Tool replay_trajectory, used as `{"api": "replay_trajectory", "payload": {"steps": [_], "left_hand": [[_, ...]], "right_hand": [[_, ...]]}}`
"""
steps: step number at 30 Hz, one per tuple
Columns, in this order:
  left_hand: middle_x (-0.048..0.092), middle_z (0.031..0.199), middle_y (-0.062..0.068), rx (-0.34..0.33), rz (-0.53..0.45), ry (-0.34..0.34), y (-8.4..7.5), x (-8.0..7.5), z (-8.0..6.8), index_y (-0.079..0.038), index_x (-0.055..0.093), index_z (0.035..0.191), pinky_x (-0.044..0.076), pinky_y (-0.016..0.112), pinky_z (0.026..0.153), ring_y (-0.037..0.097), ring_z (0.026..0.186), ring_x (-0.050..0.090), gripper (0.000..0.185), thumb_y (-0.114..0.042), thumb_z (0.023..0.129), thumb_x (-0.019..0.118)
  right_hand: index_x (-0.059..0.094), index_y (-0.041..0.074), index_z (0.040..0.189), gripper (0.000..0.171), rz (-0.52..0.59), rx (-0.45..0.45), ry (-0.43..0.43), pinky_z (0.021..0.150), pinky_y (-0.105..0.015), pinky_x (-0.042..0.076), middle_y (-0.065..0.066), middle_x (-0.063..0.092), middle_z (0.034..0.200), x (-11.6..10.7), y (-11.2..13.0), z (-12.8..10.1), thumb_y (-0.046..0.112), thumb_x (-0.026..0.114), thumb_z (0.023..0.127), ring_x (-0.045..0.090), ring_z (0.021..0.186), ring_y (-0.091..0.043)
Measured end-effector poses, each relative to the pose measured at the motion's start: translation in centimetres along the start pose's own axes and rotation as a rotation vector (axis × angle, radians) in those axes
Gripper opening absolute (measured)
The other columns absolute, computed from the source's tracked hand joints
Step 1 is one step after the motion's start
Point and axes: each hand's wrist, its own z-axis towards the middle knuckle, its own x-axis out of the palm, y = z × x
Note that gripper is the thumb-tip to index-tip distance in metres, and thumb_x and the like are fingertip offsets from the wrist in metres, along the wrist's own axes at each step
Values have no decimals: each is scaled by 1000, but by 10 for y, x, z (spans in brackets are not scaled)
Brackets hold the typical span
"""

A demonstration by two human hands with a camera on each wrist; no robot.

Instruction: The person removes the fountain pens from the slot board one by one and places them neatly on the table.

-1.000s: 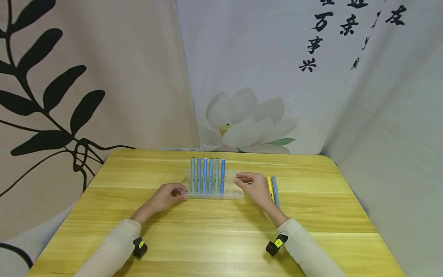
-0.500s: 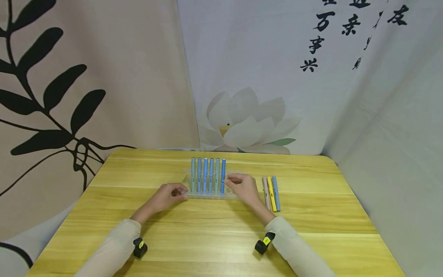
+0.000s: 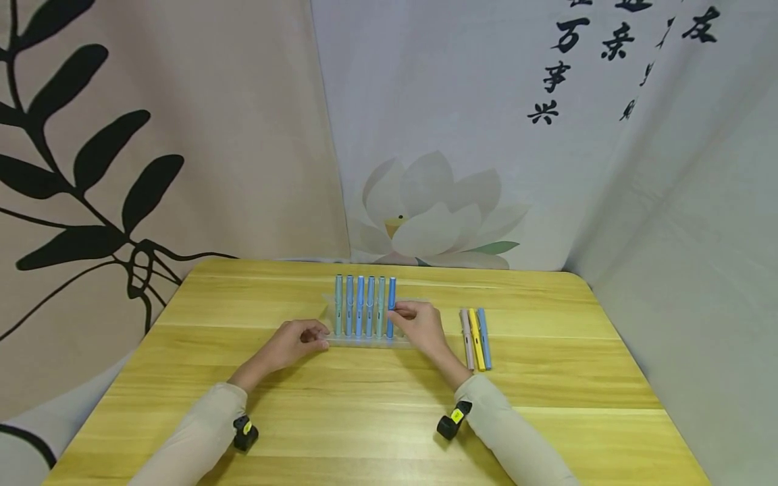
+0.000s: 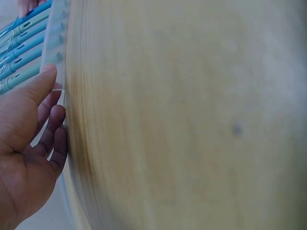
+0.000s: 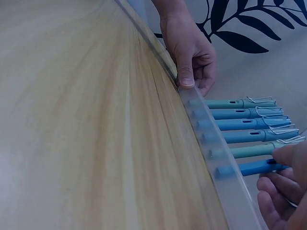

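At frame centre, the right hand (image 3: 419, 326) pinches the rightmost blue plastic pen (image 3: 392, 307) in the clear plastic pen tray (image 3: 365, 343) on the yellow wooden desk (image 3: 377, 418). The pen's long axis runs away from the person. The left hand (image 3: 294, 342) grips the tray's left end.

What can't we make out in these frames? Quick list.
- Right hand on the rightmost blue pen: the head view is too small to show fingertip contact, and the right wrist view cuts the hand at the frame's edge.
- Clear tray: its right part is hidden behind the right hand in the head view.
- Left hand: its fingertips at the tray's end are too small in the head view.
- Table: blurred in the left wrist view.
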Motion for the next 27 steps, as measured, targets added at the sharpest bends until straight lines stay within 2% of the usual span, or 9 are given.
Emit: {"api": "replay_trajectory", "payload": {"steps": [6,16,27], "left_hand": [[67,90,-6,-3,1,-6,-1,0,0,-9,73,113,51,26,72,12,81,59,18,-18,97,72],[67,90,-6,-3,-5,-3,0,0,1,-10,73,113,51,26,72,12,80,59,19,-21,97,72],[66,90,-6,-20,3,-3,-2,1,0,-10,73,113,51,27,73,13,81,58,20,-22,97,72]], "right_hand": [[77,5,112,25,3,3,-6,76,-32,60,-6,78,99,1,1,1,23,76,94,73,88,-17],[77,4,113,28,-1,-1,-17,76,-33,60,-6,78,99,-2,4,-1,25,77,94,74,88,-18],[74,3,118,34,37,-20,-32,79,-34,60,-8,78,103,-14,19,-6,27,77,94,74,91,-20]]}}
